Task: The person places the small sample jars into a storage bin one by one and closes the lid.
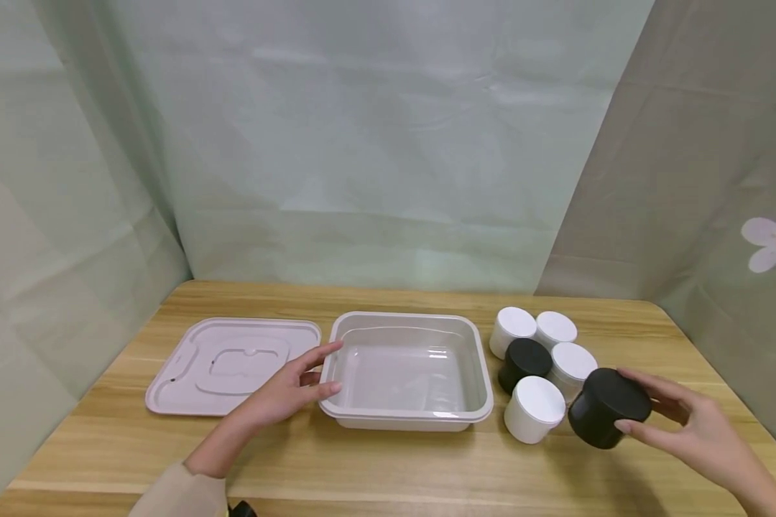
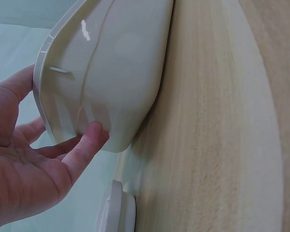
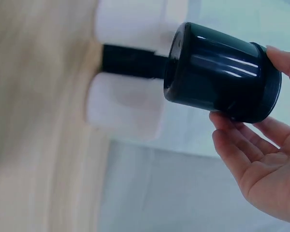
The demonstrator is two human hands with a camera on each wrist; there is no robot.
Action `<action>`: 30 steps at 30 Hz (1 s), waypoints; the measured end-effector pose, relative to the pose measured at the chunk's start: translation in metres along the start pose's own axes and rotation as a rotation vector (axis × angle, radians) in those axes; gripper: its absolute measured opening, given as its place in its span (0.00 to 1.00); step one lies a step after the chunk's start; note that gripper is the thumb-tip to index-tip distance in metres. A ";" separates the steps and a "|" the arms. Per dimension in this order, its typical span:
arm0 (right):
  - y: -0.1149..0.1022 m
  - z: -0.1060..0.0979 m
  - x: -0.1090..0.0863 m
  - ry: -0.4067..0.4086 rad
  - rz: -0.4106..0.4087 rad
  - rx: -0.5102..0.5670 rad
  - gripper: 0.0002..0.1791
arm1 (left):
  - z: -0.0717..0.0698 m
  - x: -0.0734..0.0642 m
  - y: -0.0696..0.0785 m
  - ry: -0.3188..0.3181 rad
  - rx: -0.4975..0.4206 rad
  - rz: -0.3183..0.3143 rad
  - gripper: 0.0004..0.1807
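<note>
My left hand (image 1: 291, 391) grips the left rim of a pale rectangular plastic tub (image 1: 406, 424), which stands on the table with nothing inside. In the left wrist view, fingers reach below the rim, against the outer wall of the tub (image 2: 121, 63). At the right, my right hand (image 1: 692, 420) holds a black lidded jar (image 1: 604, 409) between thumb and fingers. The right wrist view shows this jar (image 3: 222, 72) tilted and raised off the table, held near its lid end. Just left of it stand several white lidded jars (image 1: 535, 409) and another black jar (image 1: 525, 362).
A pale tub lid (image 1: 233, 366) lies flat on the wooden table (image 1: 375, 474), left of the tub. Pale fabric (image 1: 375, 143) hangs behind the table and along both sides. A small dark object (image 1: 242, 509) shows at the front edge by my left sleeve (image 1: 181, 495).
</note>
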State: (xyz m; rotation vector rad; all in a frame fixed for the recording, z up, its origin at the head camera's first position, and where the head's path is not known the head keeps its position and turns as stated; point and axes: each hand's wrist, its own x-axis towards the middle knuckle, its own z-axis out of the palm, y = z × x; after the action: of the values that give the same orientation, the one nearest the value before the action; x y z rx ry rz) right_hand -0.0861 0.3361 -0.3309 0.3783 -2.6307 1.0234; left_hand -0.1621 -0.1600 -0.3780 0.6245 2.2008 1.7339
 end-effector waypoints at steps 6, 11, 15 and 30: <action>-0.027 0.002 0.008 0.033 -0.027 0.037 0.34 | 0.001 0.003 -0.002 0.005 -0.010 -0.005 0.38; -0.048 0.013 0.019 0.031 -0.089 0.135 0.35 | 0.001 0.003 0.001 0.013 -0.001 0.004 0.38; -0.061 0.027 0.032 0.026 -0.131 0.199 0.35 | 0.000 0.003 0.002 0.009 0.002 0.009 0.38; -0.091 0.092 0.092 -0.088 -0.006 0.313 0.34 | -0.001 0.005 -0.002 0.012 -0.006 0.000 0.39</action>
State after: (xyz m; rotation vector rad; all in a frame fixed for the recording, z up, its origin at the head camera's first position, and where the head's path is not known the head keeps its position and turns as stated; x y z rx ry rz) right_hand -0.1551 0.1950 -0.3071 0.5084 -2.5418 1.4525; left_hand -0.1675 -0.1586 -0.3791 0.6144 2.2033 1.7477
